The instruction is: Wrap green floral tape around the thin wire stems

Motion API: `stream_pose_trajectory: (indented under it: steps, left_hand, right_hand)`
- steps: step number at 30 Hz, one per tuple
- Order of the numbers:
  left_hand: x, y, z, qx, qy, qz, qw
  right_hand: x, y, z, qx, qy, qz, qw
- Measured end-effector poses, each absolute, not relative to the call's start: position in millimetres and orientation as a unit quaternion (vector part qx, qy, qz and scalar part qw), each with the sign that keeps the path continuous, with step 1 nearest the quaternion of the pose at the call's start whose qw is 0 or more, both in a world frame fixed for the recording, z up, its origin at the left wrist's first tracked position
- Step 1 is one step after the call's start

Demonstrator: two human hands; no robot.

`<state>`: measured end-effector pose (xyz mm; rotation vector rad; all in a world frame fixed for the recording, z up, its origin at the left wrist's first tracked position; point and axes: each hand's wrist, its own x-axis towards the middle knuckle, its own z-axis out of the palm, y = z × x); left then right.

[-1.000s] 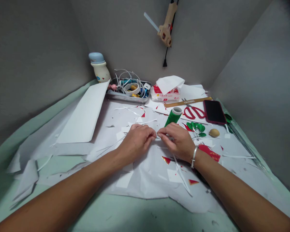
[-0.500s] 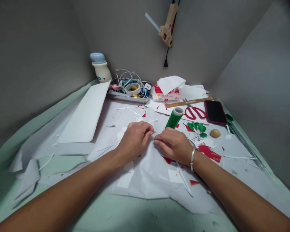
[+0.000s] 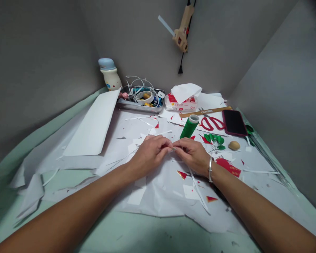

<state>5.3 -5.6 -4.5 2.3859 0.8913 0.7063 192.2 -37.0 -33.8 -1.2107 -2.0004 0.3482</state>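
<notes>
My left hand (image 3: 151,153) and my right hand (image 3: 191,154) meet at the fingertips above the white paper sheet (image 3: 158,200). Both pinch a tiny thin piece, probably wire (image 3: 173,149), mostly hidden by my fingers. A green thread spool (image 3: 189,126) stands just beyond my right hand. Green paper leaves (image 3: 214,138) lie to its right, and small red paper scraps (image 3: 182,174) lie below my right hand. A silver bangle (image 3: 210,169) circles my right wrist.
Red-handled scissors (image 3: 212,123), a phone (image 3: 234,123) and a wooden ruler (image 3: 205,111) lie at the back right, near a tissue pack (image 3: 181,102). A metal tray (image 3: 139,107) holds cables and tape. A hot glue gun (image 3: 181,31) hangs on the wall.
My hands have moved closer together, and their fingertips now meet on the thin piece. Half a second ago they were slightly apart, with my right hand lower on the paper.
</notes>
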Motion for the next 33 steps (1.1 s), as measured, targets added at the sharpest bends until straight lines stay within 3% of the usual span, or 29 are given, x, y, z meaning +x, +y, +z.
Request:
stream_pose_trajectory:
  steps: [9,16,21,28,33]
  left_hand:
    - [4,-3,-11,0.876,0.372,0.244,0.184]
    - [5,-7,-10,0.899,0.320,0.222,0.202]
    - [6,-7,-4,0.875,0.329,0.253,0.248]
    - [4,-4,-7,0.858,0.381,0.272,0.213]
    - [4,-3,-13,0.883,0.359,0.238,0.184]
  right_hand:
    - [186,-45,-26,-0.428,-0.837,0.047,0.339]
    - [192,-39,-28,-0.478,-0.777,0.094,0.398]
    - [193,-36,-32,-0.481,-0.776,0.132,0.386]
    - [186,-44,-29,-0.429,-0.836,0.086,0.331]
    - [187,-45,-26,-0.431,-0.825,0.049,0.363]
